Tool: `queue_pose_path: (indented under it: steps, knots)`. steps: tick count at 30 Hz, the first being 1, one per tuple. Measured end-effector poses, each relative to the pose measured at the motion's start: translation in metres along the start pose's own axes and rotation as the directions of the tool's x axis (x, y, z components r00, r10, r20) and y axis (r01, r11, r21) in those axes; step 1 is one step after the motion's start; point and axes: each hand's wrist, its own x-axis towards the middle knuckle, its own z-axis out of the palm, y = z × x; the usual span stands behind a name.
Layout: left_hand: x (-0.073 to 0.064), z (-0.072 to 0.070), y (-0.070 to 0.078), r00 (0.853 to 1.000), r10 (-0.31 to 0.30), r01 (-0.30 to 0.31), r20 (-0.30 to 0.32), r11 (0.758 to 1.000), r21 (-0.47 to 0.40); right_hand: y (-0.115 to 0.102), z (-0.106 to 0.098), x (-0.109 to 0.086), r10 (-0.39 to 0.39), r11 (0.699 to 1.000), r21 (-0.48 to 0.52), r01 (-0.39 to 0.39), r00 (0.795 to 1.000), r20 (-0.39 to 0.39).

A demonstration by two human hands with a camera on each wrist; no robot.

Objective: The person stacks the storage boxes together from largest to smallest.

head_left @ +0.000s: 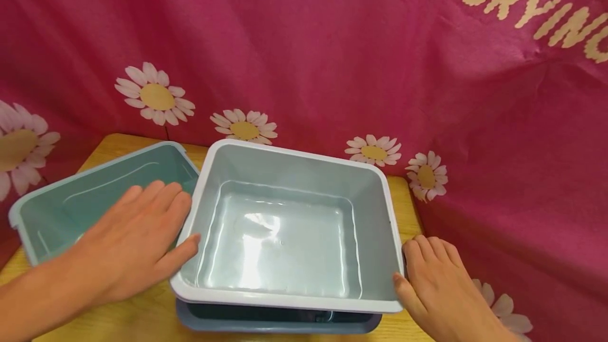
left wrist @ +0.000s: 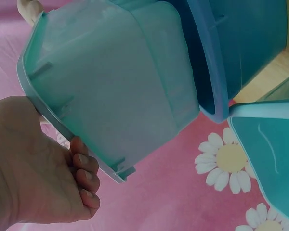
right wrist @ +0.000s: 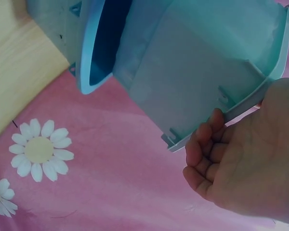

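Both hands hold a pale grey plastic bin (head_left: 285, 247) by its short sides, its open top facing up in the head view. My left hand (head_left: 147, 231) grips the left rim, thumb over the edge. In the left wrist view the fingers of that hand (left wrist: 48, 168) curl under the rim. On the opposite rim my right hand (head_left: 434, 273) grips likewise, and the right wrist view shows its curled fingers (right wrist: 195, 149) at the outer edge. Directly below, a darker blue bin (head_left: 280, 326) is mostly hidden; the grey bin's base overlaps its mouth in both wrist views.
A teal bin (head_left: 95, 194) stands at the left, partly behind my left forearm. The bins are on a wooden table (head_left: 408, 215). A pink cloth (head_left: 304, 57) with printed daisies and lettering hangs behind and along the table's sides.
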Motion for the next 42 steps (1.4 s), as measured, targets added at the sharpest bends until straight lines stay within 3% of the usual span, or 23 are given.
queue_pose_path:
  steps: [4, 12, 23, 27, 35, 42]
  knots:
    - [-0.001, 0.003, 0.002, 1.0, 0.002, -0.002, -0.003, 1.0, -0.015, 0.0, 0.003, -0.003, 0.026, 1.0, 0.016, -0.027, 0.999, 0.041]
    - [-0.002, 0.009, 0.004, 1.0, -0.003, 0.003, 0.019, 1.0, -0.02, 0.002, 0.012, -0.007, 0.018, 0.999, 0.037, -0.019, 0.999, 0.027]
    - [-0.007, 0.02, 0.027, 0.997, -0.051, 0.053, 0.057, 0.998, -0.029, 0.011, 0.016, -0.019, 0.035, 0.998, 0.05, -0.041, 0.992, 0.118]
    - [-0.009, 0.024, 0.036, 0.996, -0.07, 0.072, 0.062, 0.997, -0.034, 0.014, 0.017, -0.023, 0.054, 0.997, 0.043, -0.063, 0.983, 0.177]
    - [-0.01, 0.033, 0.037, 0.996, -0.076, 0.078, 0.057, 0.996, -0.037, 0.012, 0.023, -0.023, 0.109, 0.993, 0.022, -0.119, 0.961, 0.255]
    - [-0.012, 0.04, 0.037, 0.997, -0.069, 0.071, 0.044, 0.997, -0.035, 0.01, 0.03, -0.025, 0.126, 0.989, 0.046, -0.143, 0.956, 0.265]
